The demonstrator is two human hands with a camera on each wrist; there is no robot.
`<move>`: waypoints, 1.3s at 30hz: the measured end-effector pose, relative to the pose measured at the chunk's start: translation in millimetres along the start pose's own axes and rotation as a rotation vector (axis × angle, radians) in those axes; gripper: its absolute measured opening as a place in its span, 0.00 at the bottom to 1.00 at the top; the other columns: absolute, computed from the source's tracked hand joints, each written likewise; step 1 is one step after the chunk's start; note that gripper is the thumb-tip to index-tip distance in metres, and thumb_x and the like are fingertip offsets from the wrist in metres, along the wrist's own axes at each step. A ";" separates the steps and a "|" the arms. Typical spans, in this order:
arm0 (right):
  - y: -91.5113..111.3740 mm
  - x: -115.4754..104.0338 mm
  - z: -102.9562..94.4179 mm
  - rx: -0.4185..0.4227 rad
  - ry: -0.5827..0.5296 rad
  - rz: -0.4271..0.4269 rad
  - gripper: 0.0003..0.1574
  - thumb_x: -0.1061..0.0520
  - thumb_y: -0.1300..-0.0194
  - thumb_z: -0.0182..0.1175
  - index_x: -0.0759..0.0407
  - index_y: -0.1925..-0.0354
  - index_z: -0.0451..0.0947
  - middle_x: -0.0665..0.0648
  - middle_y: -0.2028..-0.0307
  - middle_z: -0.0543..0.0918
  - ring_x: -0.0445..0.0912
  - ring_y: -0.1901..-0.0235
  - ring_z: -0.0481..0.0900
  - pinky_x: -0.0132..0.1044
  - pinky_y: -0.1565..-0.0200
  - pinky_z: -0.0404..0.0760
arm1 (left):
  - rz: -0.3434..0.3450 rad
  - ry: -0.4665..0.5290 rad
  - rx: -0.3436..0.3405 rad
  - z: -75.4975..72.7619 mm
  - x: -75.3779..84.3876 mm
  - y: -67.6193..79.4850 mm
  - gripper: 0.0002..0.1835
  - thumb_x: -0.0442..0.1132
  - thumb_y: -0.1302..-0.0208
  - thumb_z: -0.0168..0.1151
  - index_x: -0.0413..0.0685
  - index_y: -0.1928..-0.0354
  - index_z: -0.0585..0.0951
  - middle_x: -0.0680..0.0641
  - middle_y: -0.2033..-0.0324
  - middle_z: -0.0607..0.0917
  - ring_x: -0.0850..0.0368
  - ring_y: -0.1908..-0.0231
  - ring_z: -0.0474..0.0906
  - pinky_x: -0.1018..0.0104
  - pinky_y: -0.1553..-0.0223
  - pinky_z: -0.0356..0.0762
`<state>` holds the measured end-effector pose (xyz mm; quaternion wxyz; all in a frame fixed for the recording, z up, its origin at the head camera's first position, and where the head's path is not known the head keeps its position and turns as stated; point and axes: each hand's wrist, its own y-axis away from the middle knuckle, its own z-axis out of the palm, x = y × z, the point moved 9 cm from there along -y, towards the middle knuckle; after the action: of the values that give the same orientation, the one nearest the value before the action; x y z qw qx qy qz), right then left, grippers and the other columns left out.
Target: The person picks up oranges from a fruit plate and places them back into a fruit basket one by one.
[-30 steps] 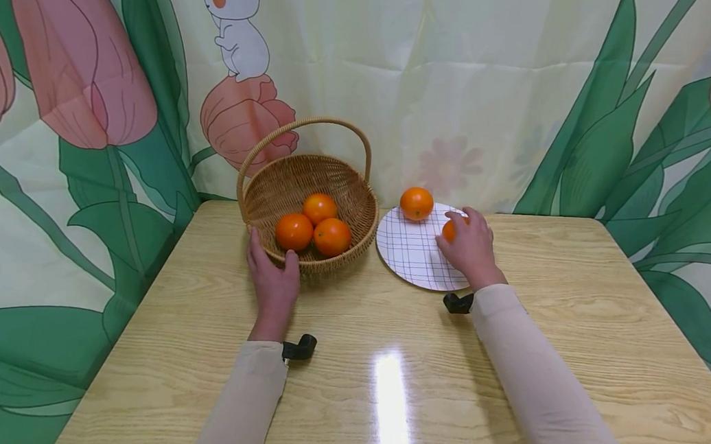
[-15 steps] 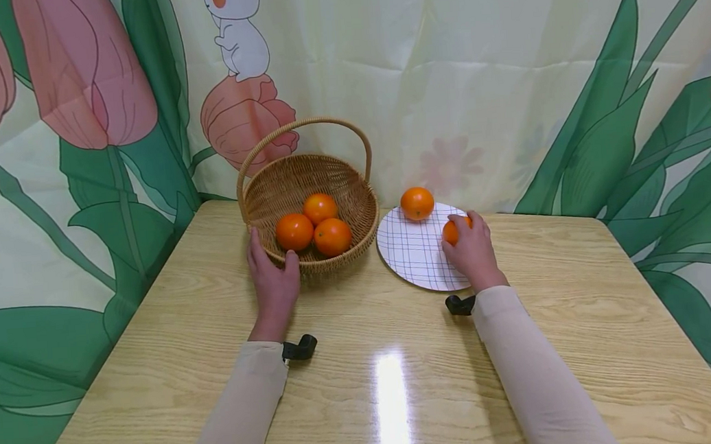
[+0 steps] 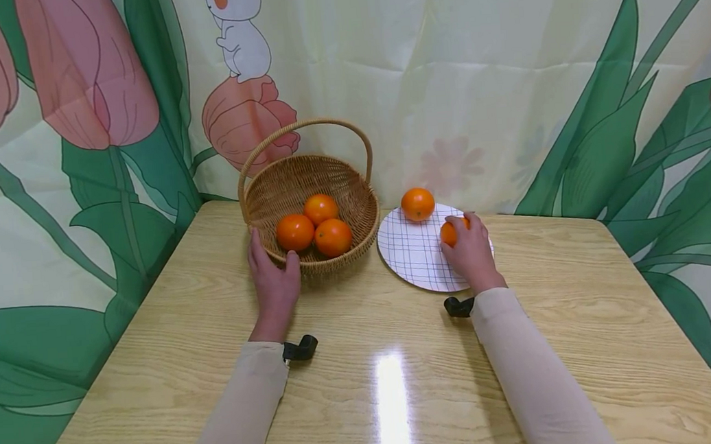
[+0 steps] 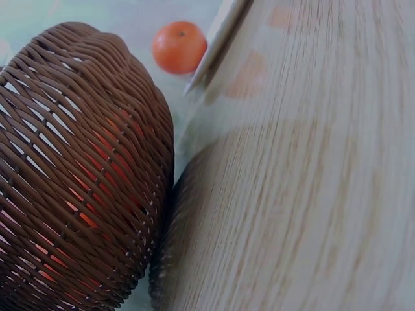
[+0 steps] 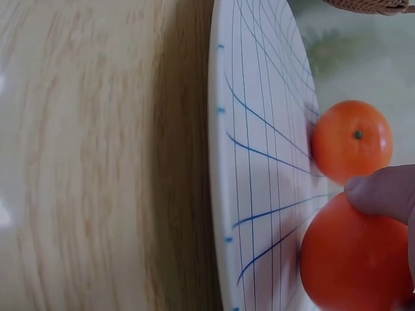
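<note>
An orange (image 3: 449, 235) on the right part of a round white plate (image 3: 410, 256) with blue grid lines is gripped by my right hand (image 3: 472, 254). In the right wrist view the thumb (image 5: 382, 192) lies against this orange. A second orange (image 3: 417, 204) sits at the plate's back edge. My left hand (image 3: 274, 283) touches the front left rim of a wicker basket (image 3: 342, 171), index finger and thumb spread and looking straight. Inside the basket are three oranges (image 3: 333, 237). The left wrist view shows the basket's woven side (image 4: 84, 162) but not the hand.
The basket's tall arched handle (image 3: 317, 121) stands up over it. Basket and plate are side by side near the back of the wooden table (image 3: 355, 387). A printed curtain (image 3: 496, 102) hangs right behind the table's back edge.
The right hand's fingers have drawn in around the orange, which has shifted very slightly on the plate. The left hand and basket have stayed in place.
</note>
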<state>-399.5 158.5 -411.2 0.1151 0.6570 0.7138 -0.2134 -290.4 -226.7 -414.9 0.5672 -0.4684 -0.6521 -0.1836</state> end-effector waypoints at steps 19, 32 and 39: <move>2.0 -29.8 -8.2 0.077 -0.032 -0.074 0.34 0.52 0.36 0.62 0.52 0.35 0.66 0.65 0.29 0.53 0.65 0.33 0.54 0.64 0.39 0.67 | 0.008 0.000 -0.010 1.1 -0.7 -0.7 0.45 0.45 0.37 0.56 0.58 0.23 0.45 0.48 0.25 0.49 0.48 0.27 0.49 0.45 0.29 0.53; 5.8 -64.5 -26.1 0.172 -0.067 -0.197 0.33 0.52 0.39 0.65 0.54 0.37 0.69 0.66 0.31 0.58 0.66 0.35 0.60 0.64 0.39 0.68 | 0.009 0.002 -0.024 3.2 0.2 0.2 0.45 0.46 0.38 0.57 0.57 0.23 0.45 0.47 0.25 0.49 0.46 0.27 0.49 0.45 0.29 0.52; 7.6 -79.6 -33.7 0.198 -0.085 -0.232 0.34 0.52 0.39 0.66 0.53 0.37 0.69 0.65 0.32 0.59 0.66 0.37 0.62 0.63 0.41 0.71 | 0.000 0.001 -0.028 4.2 1.5 1.8 0.45 0.46 0.38 0.57 0.59 0.23 0.45 0.48 0.25 0.49 0.46 0.27 0.48 0.45 0.29 0.51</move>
<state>-379.3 103.4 -347.2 0.0544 0.5688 0.7548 -0.3222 -291.2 -222.0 -415.3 0.5607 -0.4764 -0.6492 -0.1928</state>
